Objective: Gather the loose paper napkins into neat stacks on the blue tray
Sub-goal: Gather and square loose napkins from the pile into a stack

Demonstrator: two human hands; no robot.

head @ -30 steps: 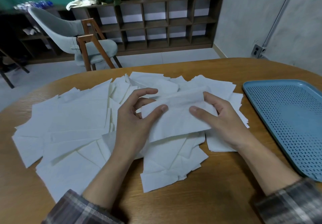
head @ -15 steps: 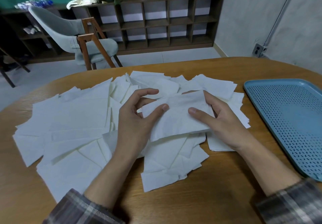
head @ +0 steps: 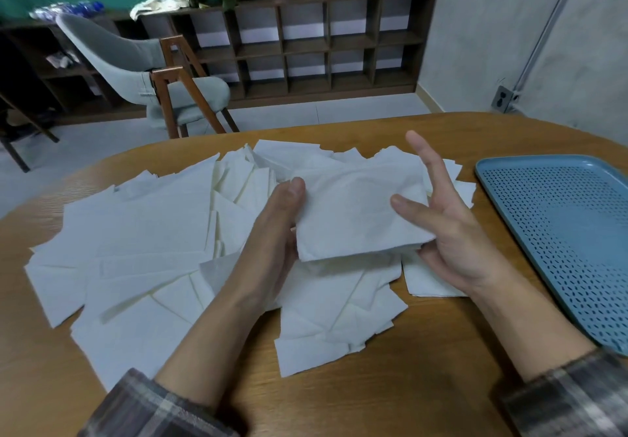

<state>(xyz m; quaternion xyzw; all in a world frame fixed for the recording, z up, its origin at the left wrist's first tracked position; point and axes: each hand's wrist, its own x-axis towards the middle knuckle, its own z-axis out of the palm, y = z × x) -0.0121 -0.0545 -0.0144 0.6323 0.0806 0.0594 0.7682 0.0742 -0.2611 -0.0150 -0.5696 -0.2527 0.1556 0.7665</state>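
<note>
Loose white paper napkins [head: 146,232] lie spread in an overlapping heap over the middle and left of the wooden table. Just above the heap I hold a small squared stack of napkins [head: 353,212]. My left hand [head: 275,236] grips the stack's left edge, thumb on top, with the other fingers hidden beneath it. My right hand [head: 452,229] lies against the stack's right edge, thumb resting on top and fingers spread straight. The blue perforated tray [head: 557,232] sits at the right, with nothing on the part in view.
The round wooden table [head: 390,385] has bare wood near me and behind the heap. Beyond its far edge stand a grey chair with wooden legs [head: 163,72] and a low dark shelf unit [head: 323,42] against the wall.
The napkin stack has lifted off the heap and come towards me. My right hand's fingers have opened and spread upward, and my left hand has turned edge-on against the stack's left side.
</note>
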